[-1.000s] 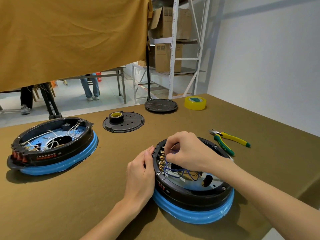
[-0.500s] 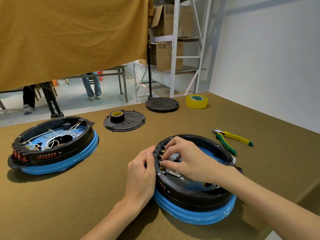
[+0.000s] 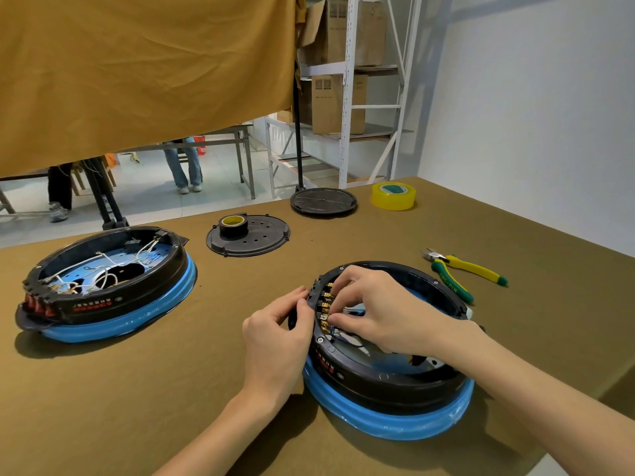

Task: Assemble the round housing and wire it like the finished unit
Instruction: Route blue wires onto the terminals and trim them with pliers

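The round housing (image 3: 385,369) is set on the table (image 3: 171,389) near its front edge, its outer rim pinched by the left hand (image 3: 278,334) beside the brass terminals (image 3: 325,316). The right hand (image 3: 381,317) is curled inside over those terminals (whether a wire is actually pinched cannot be told). The shell is judged rigid and best steadied by the rim, while the thin blue wires (image 3: 343,338) are judged limp and easily kinked, best taken close to their ends.

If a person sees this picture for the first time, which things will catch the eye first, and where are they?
First, the two hands at the near round housing, black on a blue ring, right of centre: the left hand grips its outer rim, and the right hand reaches inside, fingertips at the row of brass terminals. Next, the finished unit with white wires at far left. Then the yellow-green cutters on the right.
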Demonstrator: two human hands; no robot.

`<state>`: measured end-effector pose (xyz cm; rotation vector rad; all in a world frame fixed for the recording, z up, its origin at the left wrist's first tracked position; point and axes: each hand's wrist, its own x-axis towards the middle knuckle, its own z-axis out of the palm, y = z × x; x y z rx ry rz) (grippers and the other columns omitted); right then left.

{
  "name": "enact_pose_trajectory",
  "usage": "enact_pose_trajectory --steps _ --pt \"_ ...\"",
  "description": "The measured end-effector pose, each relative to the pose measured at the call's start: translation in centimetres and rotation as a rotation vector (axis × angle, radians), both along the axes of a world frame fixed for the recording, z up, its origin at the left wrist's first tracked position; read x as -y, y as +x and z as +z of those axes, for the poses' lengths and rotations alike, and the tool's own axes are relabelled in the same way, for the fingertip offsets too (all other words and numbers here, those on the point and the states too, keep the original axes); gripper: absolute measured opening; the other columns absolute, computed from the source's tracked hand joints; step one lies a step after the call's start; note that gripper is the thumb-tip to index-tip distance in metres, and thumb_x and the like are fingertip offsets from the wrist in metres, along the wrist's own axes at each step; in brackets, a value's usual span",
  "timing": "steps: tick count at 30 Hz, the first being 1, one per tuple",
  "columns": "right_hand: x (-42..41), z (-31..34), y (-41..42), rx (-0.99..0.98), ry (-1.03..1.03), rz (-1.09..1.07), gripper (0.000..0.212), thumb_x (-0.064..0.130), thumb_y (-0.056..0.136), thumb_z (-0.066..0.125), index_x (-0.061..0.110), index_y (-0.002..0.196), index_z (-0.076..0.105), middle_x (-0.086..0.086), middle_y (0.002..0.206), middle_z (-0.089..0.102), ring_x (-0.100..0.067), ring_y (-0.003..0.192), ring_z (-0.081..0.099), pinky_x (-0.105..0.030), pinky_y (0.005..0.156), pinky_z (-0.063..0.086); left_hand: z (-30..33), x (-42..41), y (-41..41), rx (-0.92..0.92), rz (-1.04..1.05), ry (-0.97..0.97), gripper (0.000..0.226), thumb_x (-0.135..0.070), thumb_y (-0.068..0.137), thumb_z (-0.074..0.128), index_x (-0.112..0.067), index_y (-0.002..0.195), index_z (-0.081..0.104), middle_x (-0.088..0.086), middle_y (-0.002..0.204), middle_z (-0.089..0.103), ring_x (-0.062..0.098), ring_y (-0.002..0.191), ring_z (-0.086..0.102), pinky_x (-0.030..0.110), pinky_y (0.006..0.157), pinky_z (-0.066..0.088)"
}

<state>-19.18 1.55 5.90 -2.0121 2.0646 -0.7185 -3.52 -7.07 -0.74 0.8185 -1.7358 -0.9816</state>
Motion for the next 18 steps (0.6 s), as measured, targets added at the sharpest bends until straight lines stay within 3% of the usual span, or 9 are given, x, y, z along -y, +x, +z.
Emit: enact_pose_trajectory --steps 4,6,8,10,12,14,18 --pt "-0.1 -0.3 0.1 0.026 -0.020 -0.023 0.016 0.035 0.095 0.070 0.024 0.097 0.082 0.008 0.117 0.059 -0.005 0.110 0.055 -0.036 0.098 0.049 0.1 -0.3 0.1 -0.020 0.047 -0.017 0.022 -0.020 0.094 0.065 -0.021 0.114 0.074 -0.005 0.112 0.077 0.000 0.103 0.071 0.028 0.088 0.061" --pt "-0.2 -0.4 0.3 0.037 -0.027 -0.035 0.016 0.036 0.095 0.071 0.025 0.096 0.082 0.009 0.118 0.057 -0.004 0.110 0.054 -0.035 0.098 0.049 0.1 -0.5 0.1 -0.005 0.036 -0.067 0.023 -0.024 0.098 0.059 -0.020 0.112 0.077 -0.010 0.097 0.078 0.002 0.087 0.073 0.030 0.072 0.063" --pt "-0.3 -0.4 0.6 0.023 -0.025 -0.048 0.017 0.039 0.095 0.070 0.026 0.096 0.081 0.011 0.119 0.055 -0.004 0.111 0.052 -0.034 0.098 0.048 0.0 -0.8 0.2 0.054 0.030 -0.191 0.031 -0.030 0.104 0.048 -0.023 0.100 0.077 -0.012 0.076 0.074 0.007 0.063 0.068 0.029 0.050 0.055" --pt "-0.3 -0.3 0.8 -0.002 -0.011 -0.066 0.019 0.041 0.096 0.068 0.027 0.095 0.081 0.011 0.122 0.052 -0.004 0.113 0.050 -0.034 0.098 0.048 -0.1 -1.1 0.3 0.136 0.078 -0.297 0.045 -0.036 0.108 0.039 -0.019 0.093 0.077 -0.004 0.069 0.071 0.009 0.049 0.059 0.023 0.041 0.043" --pt "-0.3 0.0 1.1 -0.012 0.005 -0.090 0.020 0.042 0.096 0.067 0.027 0.095 0.080 0.011 0.123 0.051 -0.005 0.114 0.050 -0.035 0.097 0.047 0.2 -1.4 0.4 0.190 0.133 -0.359 0.050 -0.038 0.110 0.033 -0.015 0.102 0.078 0.001 0.073 0.074 0.004 0.047 0.054 0.012 0.043 0.038" --pt "-0.3 0.2 1.4 -0.035 0.007 -0.113 0.019 0.040 0.097 0.067 0.025 0.095 0.080 0.009 0.122 0.051 -0.008 0.113 0.048 -0.034 0.098 0.044 0.4 -1.8 0.5 0.236 0.146 -0.378 0.056 -0.042 0.108 0.028 -0.014 0.112 0.076 0.010 0.078 0.076 0.011 0.055 0.063 0.004 0.048 0.034" --pt "0.1 0.3 2.1 -0.104 -0.006 -0.165 0.018 0.036 0.097 0.067 0.022 0.098 0.080 0.006 0.119 0.053 -0.013 0.113 0.045 -0.031 0.097 0.038 0.4 -2.2 0.5 0.266 0.118 -0.336 0.063 -0.049 0.105 0.021 -0.016 0.125 0.072 0.013 0.092 0.078 0.023 0.073 0.072 0.010 0.055 0.038"
